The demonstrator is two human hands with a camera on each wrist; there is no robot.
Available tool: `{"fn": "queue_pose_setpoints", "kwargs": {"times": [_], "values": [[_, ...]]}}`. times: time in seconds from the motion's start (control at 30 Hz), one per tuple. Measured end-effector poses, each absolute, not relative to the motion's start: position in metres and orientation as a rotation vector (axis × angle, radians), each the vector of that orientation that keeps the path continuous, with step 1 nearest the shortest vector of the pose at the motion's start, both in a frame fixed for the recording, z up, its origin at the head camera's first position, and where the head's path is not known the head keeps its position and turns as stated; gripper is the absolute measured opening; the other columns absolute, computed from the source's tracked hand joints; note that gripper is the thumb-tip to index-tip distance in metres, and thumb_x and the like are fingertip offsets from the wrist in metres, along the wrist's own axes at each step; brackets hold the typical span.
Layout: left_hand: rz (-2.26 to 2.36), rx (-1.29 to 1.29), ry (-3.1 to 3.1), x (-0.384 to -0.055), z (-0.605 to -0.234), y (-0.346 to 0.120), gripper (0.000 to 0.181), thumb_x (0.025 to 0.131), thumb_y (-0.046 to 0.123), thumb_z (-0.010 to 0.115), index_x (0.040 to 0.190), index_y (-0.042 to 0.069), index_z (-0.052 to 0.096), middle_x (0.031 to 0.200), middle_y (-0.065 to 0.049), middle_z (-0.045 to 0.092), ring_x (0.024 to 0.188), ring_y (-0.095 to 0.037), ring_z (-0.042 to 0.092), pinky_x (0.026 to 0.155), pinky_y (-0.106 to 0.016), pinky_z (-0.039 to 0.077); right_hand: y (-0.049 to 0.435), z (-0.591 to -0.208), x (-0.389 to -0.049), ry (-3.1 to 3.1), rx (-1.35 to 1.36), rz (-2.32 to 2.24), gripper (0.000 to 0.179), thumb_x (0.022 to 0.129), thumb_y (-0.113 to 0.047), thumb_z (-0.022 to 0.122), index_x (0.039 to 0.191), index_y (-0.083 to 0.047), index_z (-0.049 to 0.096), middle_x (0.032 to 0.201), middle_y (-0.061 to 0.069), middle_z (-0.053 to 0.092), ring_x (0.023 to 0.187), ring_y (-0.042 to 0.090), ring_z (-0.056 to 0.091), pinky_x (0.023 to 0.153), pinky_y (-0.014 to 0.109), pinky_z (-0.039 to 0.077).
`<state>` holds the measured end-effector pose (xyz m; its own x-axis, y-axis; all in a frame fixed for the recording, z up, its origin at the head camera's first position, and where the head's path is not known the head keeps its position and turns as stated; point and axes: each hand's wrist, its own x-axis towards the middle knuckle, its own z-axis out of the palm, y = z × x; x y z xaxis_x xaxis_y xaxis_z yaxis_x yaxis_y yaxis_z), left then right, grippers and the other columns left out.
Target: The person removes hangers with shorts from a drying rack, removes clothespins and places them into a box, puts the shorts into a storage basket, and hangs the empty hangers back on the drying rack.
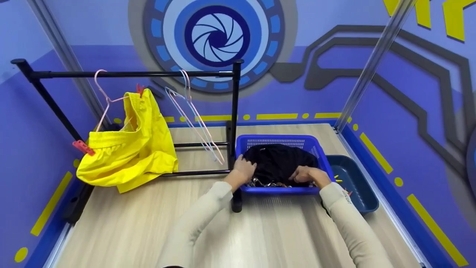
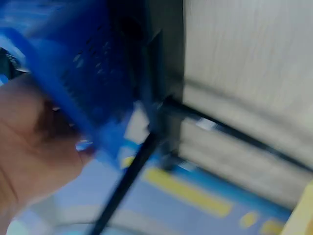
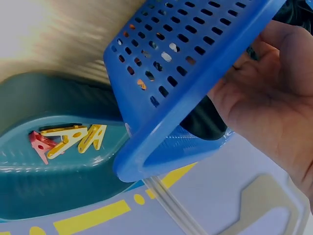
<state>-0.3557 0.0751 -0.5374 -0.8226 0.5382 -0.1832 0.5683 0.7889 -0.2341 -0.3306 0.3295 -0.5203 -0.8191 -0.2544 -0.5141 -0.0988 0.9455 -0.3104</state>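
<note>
Black cloth (image 1: 279, 160), its kind of garment not plain, lies bunched in a blue perforated basket (image 1: 286, 190). My left hand (image 1: 243, 170) reaches over the basket's left side and grips the cloth's left edge with curled fingers; the left wrist view is blurred, and the fingertips of that hand (image 2: 41, 142) are hard to make out. Inside the right part of the basket, my right hand (image 1: 308, 174) pinches the cloth's front edge. In the right wrist view the right hand (image 3: 269, 93) is past the basket's rim (image 3: 195, 93), its fingertips partly hidden. Patterned fabric (image 1: 269, 183) shows beneath the black cloth.
Left of the basket stands a black rack (image 1: 235, 111). Yellow shorts (image 1: 126, 156) hang there on a pink hanger (image 1: 104, 106) with red clips (image 1: 83, 147); more hangers (image 1: 197, 115) hang alongside. At right, a dark teal tub (image 1: 366, 193) holds yellow clothespins (image 3: 68, 139) and a red clothespin (image 3: 41, 144).
</note>
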Motion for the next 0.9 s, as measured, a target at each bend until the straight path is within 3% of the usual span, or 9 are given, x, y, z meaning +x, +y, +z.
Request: {"fn": "queue_pose_setpoints", "kwargs": {"times": [0.1, 0.23, 0.33, 0.43, 0.53, 0.63, 0.73, 0.8, 0.9], "values": [[-0.514, 0.969, 2.986, -0.327, -0.505, 0.068, 0.028, 0.1, 0.021, 0.054, 0.115, 0.022, 0.077, 0.114, 0.002, 0.077, 0.104, -0.02, 0.072, 0.088, -0.038, 0.054, 0.33, -0.519, -0.333, 2.502, -0.25, -0.358, 0.043, 0.09, -0.003, 0.053, 0.131, -0.004, 0.069, 0.14, 0.017, 0.063, 0.121, 0.024, 0.058, 0.101, 0.039, 0.053], [-0.261, 1.202, 3.038, -0.296, -0.45, 0.036, 0.019, 0.099, 0.024, 0.06, 0.094, 0.019, 0.077, 0.088, 0.0, 0.076, 0.077, -0.017, 0.071, 0.062, -0.033, 0.055, 0.331, -0.52, -0.332, 2.48, -0.259, -0.373, 0.042, 0.093, -0.004, 0.053, 0.132, -0.003, 0.068, 0.14, 0.018, 0.063, 0.113, 0.021, 0.059, 0.096, 0.04, 0.055], [0.011, 1.354, 3.026, -0.288, -0.409, -0.011, 0.02, 0.1, 0.023, 0.06, 0.085, 0.014, 0.071, 0.072, -0.001, 0.068, 0.06, -0.015, 0.059, 0.05, -0.029, 0.047, 0.329, -0.523, -0.329, 2.475, -0.254, -0.408, 0.042, 0.093, -0.003, 0.053, 0.131, -0.004, 0.069, 0.139, 0.019, 0.064, 0.112, 0.021, 0.06, 0.092, 0.039, 0.056], [0.066, 1.453, 3.204, -0.298, -0.379, -0.073, 0.018, 0.095, 0.011, 0.063, 0.077, 0.01, 0.065, 0.063, -0.003, 0.06, 0.052, -0.015, 0.049, 0.044, -0.028, 0.042, 0.328, -0.529, -0.328, 2.506, -0.256, -0.42, 0.039, 0.092, -0.004, 0.057, 0.127, -0.005, 0.072, 0.136, 0.018, 0.066, 0.117, 0.026, 0.063, 0.089, 0.042, 0.058], [0.0, 1.34, 3.563, -0.321, -0.361, -0.143, 0.016, 0.093, 0.002, 0.061, 0.077, 0.002, 0.062, 0.063, -0.011, 0.058, 0.05, -0.024, 0.052, 0.042, -0.031, 0.045, 0.331, -0.536, -0.328, 2.553, -0.268, -0.399, 0.034, 0.09, -0.006, 0.062, 0.121, -0.007, 0.075, 0.131, 0.017, 0.07, 0.12, 0.032, 0.064, 0.09, 0.045, 0.059], [0.064, 0.888, 3.9, -0.346, -0.347, -0.212, 0.013, 0.095, 0.001, 0.053, 0.09, -0.006, 0.062, 0.078, -0.022, 0.063, 0.065, -0.039, 0.061, 0.05, -0.045, 0.052, 0.335, -0.538, -0.331, 2.587, -0.32, -0.365, 0.032, 0.088, -0.008, 0.064, 0.117, -0.007, 0.077, 0.128, 0.017, 0.071, 0.123, 0.037, 0.064, 0.094, 0.048, 0.058], [0.286, 0.299, 3.931, -0.363, -0.33, -0.274, 0.03, 0.097, 0.002, 0.044, 0.12, -0.01, 0.059, 0.117, -0.03, 0.064, 0.106, -0.049, 0.061, 0.079, -0.062, 0.055, 0.339, -0.535, -0.336, 2.589, -0.378, -0.34, 0.034, 0.087, -0.009, 0.064, 0.118, -0.007, 0.077, 0.13, 0.02, 0.07, 0.126, 0.041, 0.061, 0.098, 0.052, 0.055], [0.373, 0.038, 3.811, -0.37, -0.318, -0.309, 0.046, 0.099, 0.004, 0.038, 0.144, -0.002, 0.048, 0.149, -0.028, 0.048, 0.136, -0.049, 0.044, 0.102, -0.068, 0.044, 0.34, -0.53, -0.338, 2.582, -0.388, -0.34, 0.034, 0.089, -0.01, 0.064, 0.12, -0.006, 0.076, 0.131, 0.021, 0.068, 0.127, 0.043, 0.06, 0.099, 0.053, 0.054], [0.348, -0.087, 3.593, -0.379, -0.308, -0.344, 0.063, 0.101, 0.007, 0.034, 0.162, 0.006, 0.021, 0.17, -0.022, 0.016, 0.156, -0.045, 0.014, 0.122, -0.068, 0.02, 0.337, -0.524, -0.336, 2.579, -0.406, -0.298, 0.032, 0.092, -0.012, 0.063, 0.122, -0.004, 0.074, 0.131, 0.023, 0.068, 0.126, 0.046, 0.059, 0.1, 0.056, 0.053]]}}
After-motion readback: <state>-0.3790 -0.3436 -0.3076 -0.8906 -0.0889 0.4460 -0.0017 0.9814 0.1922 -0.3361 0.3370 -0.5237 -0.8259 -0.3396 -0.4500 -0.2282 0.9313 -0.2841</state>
